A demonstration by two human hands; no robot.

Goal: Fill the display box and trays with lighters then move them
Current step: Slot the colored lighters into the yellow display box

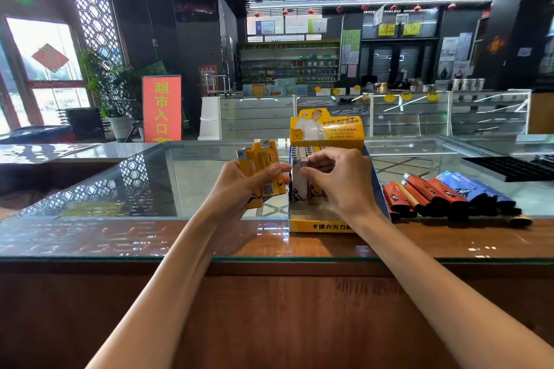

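On the glass counter, against its wooden near edge and about midway along, the yellow display box stood with its back card raised on the far side. Its rear rows were already stocked with upright lighters, metal caps showing, and the near part of its floor lay bare. The right hand hovered over the near-left corner of the box, thumb and fingertips pinching the cap of a silver lighter. This lighter stood with its long axis vertical and its base down inside the box, beside a yellow one. The left hand, just left of the box and above the glass, was curled round a fanned bunch of yellow lighters, caps up, thumb across their faces. That bunch lay immediately left of the right hand, so the next one seemed only a short reach across the box's left wall; the right looked like the placing hand, the left the feeder. Right of the box, a heap of loose lighters, red, blue and orange, lay flat on the glass, slanting from far left to near right, nearer the right hand. A black tray sat toward the counter's right edge, its cells too dark to read
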